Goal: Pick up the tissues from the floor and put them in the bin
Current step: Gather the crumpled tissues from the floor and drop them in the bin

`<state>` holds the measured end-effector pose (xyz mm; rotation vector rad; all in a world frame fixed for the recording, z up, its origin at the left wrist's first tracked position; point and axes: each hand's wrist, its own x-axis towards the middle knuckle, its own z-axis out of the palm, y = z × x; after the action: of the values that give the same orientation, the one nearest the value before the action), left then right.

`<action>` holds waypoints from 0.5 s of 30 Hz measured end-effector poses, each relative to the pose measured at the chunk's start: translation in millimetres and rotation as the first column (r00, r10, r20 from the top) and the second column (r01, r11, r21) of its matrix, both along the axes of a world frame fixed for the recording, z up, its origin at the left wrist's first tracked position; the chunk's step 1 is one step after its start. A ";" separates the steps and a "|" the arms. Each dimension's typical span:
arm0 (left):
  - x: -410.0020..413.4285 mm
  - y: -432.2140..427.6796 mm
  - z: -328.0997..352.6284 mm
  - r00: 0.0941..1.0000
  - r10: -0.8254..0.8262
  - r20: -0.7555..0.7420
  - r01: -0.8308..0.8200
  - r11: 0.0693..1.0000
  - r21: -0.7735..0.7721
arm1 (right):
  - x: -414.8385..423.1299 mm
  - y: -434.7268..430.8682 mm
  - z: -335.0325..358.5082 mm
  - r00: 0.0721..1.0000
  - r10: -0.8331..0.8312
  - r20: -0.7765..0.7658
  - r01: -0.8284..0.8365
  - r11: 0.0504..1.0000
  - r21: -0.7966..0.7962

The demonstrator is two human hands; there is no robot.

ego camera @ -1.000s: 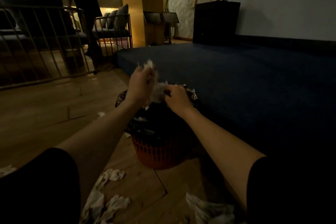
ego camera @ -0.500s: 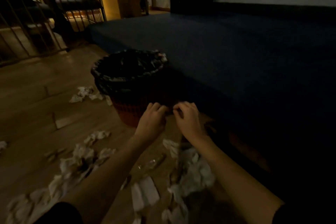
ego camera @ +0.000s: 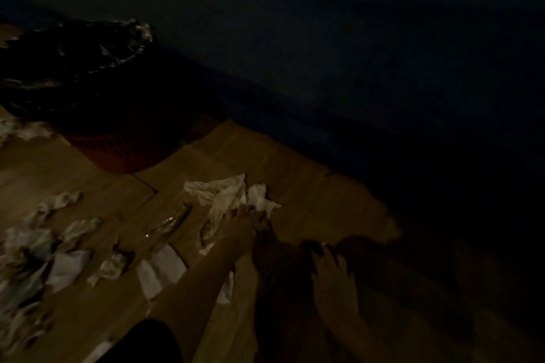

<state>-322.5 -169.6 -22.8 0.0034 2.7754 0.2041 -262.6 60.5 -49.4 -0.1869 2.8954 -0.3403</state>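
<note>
L hand is stretched to the tissues w/ fingers touching them, grasp unclear; R hand is spread flat, empty, prob. for support, bin near.

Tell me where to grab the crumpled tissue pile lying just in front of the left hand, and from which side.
Take the tissue pile at its raised, bunched middle, coming down from above on the near side where the left hand already touches it. Its edges lie flat on the wooden floor, so the puffed-up folds probably give the fingers more to pinch. Lighting is dim.
</note>
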 end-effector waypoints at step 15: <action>63.3 -117.7 69.7 0.752 0.547 -0.367 -0.395 0.820 0.413 | -69.2 -151.1 47.5 0.983 0.143 -0.117 -0.183 0.823 -0.538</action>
<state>-259.2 -287.3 47.0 -0.6813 3.1320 0.8875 -331.8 -90.7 -1.9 -0.5454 2.7380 -1.1478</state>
